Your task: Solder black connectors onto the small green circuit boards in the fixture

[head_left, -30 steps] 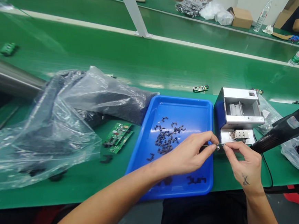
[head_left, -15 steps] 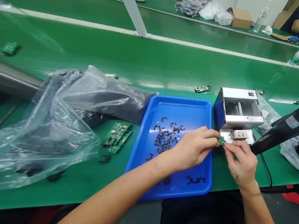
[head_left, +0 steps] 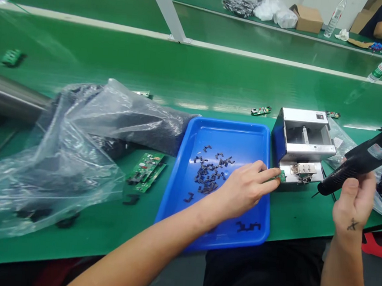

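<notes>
Two hands work at the near edge of a green bench (head_left: 291, 219): the left hand (head_left: 245, 189) pinches a small green circuit board (head_left: 282, 176) at the front ledge of a silver fixture (head_left: 305, 145), right of a blue tray (head_left: 240, 140) (black clips (head_left: 208, 176) inside), while the right hand (head_left: 354, 206) grips a black electric screwdriver (head_left: 363, 162). Farther off runs a green conveyor belt (head_left: 199, 73), a clear plastic bag (head_left: 78, 151) at left.

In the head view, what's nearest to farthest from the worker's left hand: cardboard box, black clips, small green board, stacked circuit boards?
From the left hand:
1. small green board, at its fingertips.
2. black clips, in the tray just left.
3. stacked circuit boards, left of the tray.
4. cardboard box, far back right.
</notes>
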`<state>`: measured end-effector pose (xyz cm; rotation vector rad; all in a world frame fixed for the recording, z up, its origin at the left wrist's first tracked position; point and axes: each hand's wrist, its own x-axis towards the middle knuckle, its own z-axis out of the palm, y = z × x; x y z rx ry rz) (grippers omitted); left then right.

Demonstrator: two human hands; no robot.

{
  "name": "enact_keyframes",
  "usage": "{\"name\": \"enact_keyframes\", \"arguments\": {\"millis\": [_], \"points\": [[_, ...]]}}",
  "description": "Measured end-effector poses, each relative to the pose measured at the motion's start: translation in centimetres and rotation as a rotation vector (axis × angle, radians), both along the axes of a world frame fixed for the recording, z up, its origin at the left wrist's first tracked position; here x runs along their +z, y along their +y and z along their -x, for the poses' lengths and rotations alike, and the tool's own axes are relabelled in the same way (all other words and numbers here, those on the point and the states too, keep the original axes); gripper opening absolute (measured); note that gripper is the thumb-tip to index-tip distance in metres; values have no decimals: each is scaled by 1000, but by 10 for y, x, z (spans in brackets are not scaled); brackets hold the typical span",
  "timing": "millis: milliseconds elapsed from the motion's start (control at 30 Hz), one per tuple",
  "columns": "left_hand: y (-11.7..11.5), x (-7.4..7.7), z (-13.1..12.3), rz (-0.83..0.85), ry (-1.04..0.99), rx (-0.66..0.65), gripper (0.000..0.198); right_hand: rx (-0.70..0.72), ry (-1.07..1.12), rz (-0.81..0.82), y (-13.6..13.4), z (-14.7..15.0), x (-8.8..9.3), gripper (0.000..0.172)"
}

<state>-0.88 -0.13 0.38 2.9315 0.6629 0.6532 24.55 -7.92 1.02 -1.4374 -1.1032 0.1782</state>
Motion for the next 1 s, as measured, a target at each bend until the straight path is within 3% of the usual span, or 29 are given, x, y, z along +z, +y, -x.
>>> {"name": "enact_keyframes", "arguments": {"millis": [67, 200, 267, 367, 467, 600, 667, 833, 1000], "points": [[0, 1, 0, -10, 4, 1, 43, 171, 191, 37, 5, -6, 6, 42], [1, 4, 0, -17, 11, -3, 40, 479, 351, 48, 6, -17, 23, 56], [1, 5, 0, -18, 28, -1, 40, 665, 392, 0, 8, -20, 32, 53], [1, 6, 0, -29, 50, 5, 38, 781, 406, -80, 18, -19, 43, 51], [2, 6, 0, -37, 33, 7, 37, 775, 411, -105, 32, -12, 61, 60], [2, 7, -1, -28, 27, 12, 37, 779, 336, 19, 41, 0, 93, 76], [1, 8, -1, -22, 32, 10, 35, 716, 278, -47, 41, 9, 103, 77], [0, 8, -3, 4, 40, 11, 32, 425, 57, -157, 41, 38, 101, 94], [0, 8, -4, 12, 57, 13, 33, 407, 30, -194, 47, 50, 93, 80]]}}
